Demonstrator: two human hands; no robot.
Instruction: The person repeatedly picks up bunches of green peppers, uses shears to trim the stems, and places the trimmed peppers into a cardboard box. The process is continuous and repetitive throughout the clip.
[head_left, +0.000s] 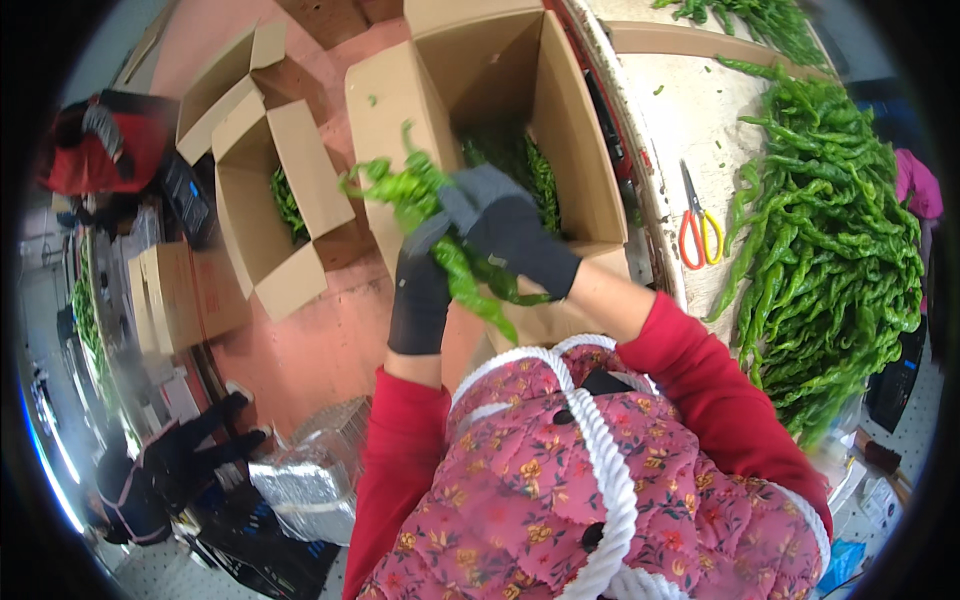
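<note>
A bunch of long green peppers (463, 274) is held between my two gloved hands, in front of my floral quilted vest. My left hand (421, 289), in a black and grey glove, grips the bunch from the left side. From the right, my right hand (510, 232) closes its fingers over the same bunch. Curled pepper ends stick out above and below the hands. Just beyond them stands an open cardboard box (577, 142) with green peppers (541, 176) deep inside; my hands partly hide its near end.
At right, a white-topped table (645, 82) bears a large heap of green peppers (832, 262) and scissors (699, 225) with red and yellow handles. Another open box (247, 217) stands left. Two people (142, 480) (105, 142) are at the far left. A silver-wrapped bundle (307, 487) lies lower left.
</note>
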